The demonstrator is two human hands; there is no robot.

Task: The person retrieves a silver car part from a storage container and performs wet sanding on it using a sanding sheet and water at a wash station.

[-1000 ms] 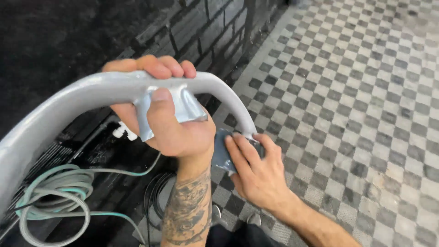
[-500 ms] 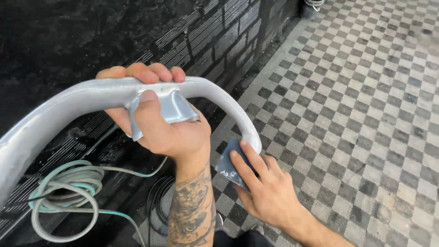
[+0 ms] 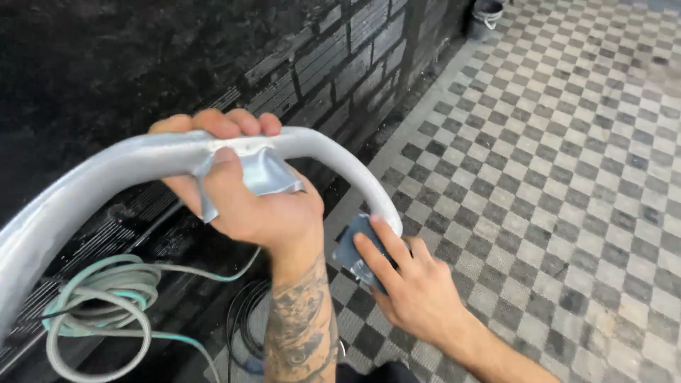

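The left hand was clenched around a curved grey metal bar, gripping it near the top of its arch, with the fingers wrapped over the far side and the thumb pressed against the near side. Under the thumb, a flat shiny bracket stuck out from the bar and lay against the palm. The forearm below that hand was tattooed and rose from the bottom edge of the view. The bar itself ran from the lower left corner, swept up and across through the left hand, then bent down to the right, where it ended just beside the right hand. The right hand grasped a small bluish-grey pad, fingers spread flat over it, and pressed the pad against the lower end of the bar. Both hands and the bar were held above the floor, in front of a dark brick wall. Below the bar, at the lower left, a coil of grey and pale green hose lay at the foot of the wall, and a loop of black cable lay near it. A checkered tile floor in grey and white spread to the right, and a dark bucket stood far off near the top of the view.
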